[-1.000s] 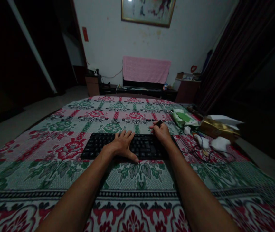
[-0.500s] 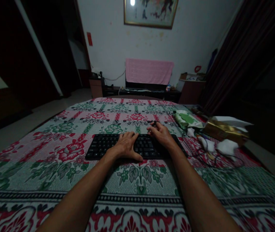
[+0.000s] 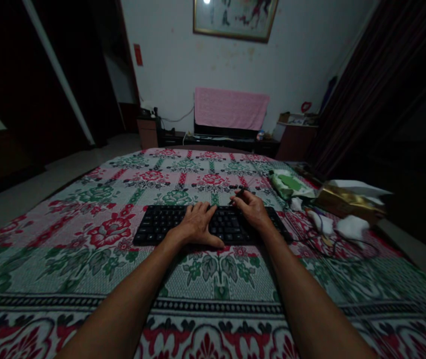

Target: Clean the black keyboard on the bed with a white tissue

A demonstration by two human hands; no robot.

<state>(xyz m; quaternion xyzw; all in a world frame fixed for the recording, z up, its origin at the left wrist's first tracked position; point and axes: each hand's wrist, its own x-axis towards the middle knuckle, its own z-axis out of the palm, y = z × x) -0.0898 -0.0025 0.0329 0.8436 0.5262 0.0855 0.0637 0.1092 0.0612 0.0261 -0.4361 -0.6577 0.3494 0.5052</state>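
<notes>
A black keyboard (image 3: 156, 224) lies flat across the patterned cloth, its long side facing me. My left hand (image 3: 199, 224) rests on its middle, fingers spread over the keys and thumb stretched along the near edge. Above the keyboard's far edge, right of centre, my right hand (image 3: 251, 207) pinches a slim black pen-like tool (image 3: 240, 192). The tool slants down to the left, and its tip is close to the top row of keys; whether it touches them I cannot tell. My right wrist hides part of the keys.
A flowered cloth (image 3: 108, 279) covers the table. To the right lie a green-and-white packet (image 3: 290, 184), a gold tissue box (image 3: 347, 199), crumpled white tissue (image 3: 353, 228) and a loose dark cable (image 3: 332, 257). Beyond the table, a pink towel (image 3: 231, 108) hangs by the wall.
The black tool in my right hand has tilted, its tip now pointing down toward the keyboard's far edge. My left hand stays on the keys almost unmoved. The view has shifted slightly.
</notes>
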